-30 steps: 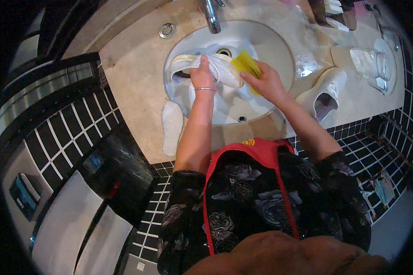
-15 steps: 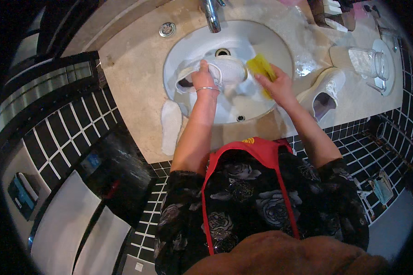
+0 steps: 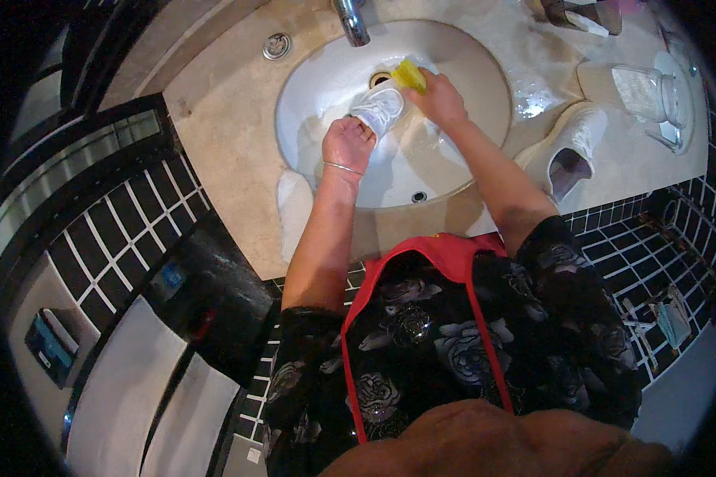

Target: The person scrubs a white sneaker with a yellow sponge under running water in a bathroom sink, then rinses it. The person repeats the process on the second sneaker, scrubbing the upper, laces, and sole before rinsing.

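One beige countertop (image 3: 223, 103) is filling the upper middle, an oval white sink (image 3: 485, 107) sitting in it. Handled glass jug (image 3: 640, 91) is resting at the countertop's right end. Second white shoe (image 3: 577, 143) is lying just beside the jug, near the sink's right rim, its opening facing the person. Held white shoe (image 3: 379, 110) is staying within the sink's outline, tilted, near the drain. White insole (image 3: 294, 208) is lying on the countertop, left of the sink, partly hidden by the left forearm. Chrome faucet (image 3: 352, 24) is jutting over the sink's back rim. Left hand (image 3: 348, 147) is gripping the held shoe's near end, palm up. Right hand (image 3: 440, 99) is clasping a yellow scrubber (image 3: 408, 75) beside the shoe; contact isn't showing clearly. Thin bracelet (image 3: 342, 167) is circling the left wrist.
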A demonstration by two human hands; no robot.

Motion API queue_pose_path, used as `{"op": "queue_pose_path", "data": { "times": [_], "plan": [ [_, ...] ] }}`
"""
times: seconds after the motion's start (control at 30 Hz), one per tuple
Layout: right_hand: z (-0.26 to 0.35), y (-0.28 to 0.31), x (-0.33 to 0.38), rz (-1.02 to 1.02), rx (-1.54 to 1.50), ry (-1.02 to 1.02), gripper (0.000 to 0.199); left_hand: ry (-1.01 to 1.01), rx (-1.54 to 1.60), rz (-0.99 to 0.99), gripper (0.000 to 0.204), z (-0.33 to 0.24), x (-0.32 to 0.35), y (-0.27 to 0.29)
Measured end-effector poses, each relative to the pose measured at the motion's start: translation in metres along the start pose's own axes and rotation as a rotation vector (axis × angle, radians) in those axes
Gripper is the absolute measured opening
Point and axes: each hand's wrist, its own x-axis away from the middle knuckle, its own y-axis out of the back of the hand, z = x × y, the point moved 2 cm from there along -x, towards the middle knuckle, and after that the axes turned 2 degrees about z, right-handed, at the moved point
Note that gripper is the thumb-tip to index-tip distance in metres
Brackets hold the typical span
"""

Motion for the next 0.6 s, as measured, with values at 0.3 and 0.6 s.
{"op": "queue_pose_path", "data": {
  "times": [0.3, 0.6],
  "plan": [
    [-0.005, -0.002, -0.013, 0.075, -0.054, -0.017, 0.059, 0.007, -0.855, -0.119, 0.038, 0.013, -0.075, 0.03],
    [0.003, -0.008, -0.005, 0.06, -0.196, -0.084, 0.054, -0.498, -2.038, 0.164, 0.037, 0.018, -0.094, -0.022]
  ]
}}
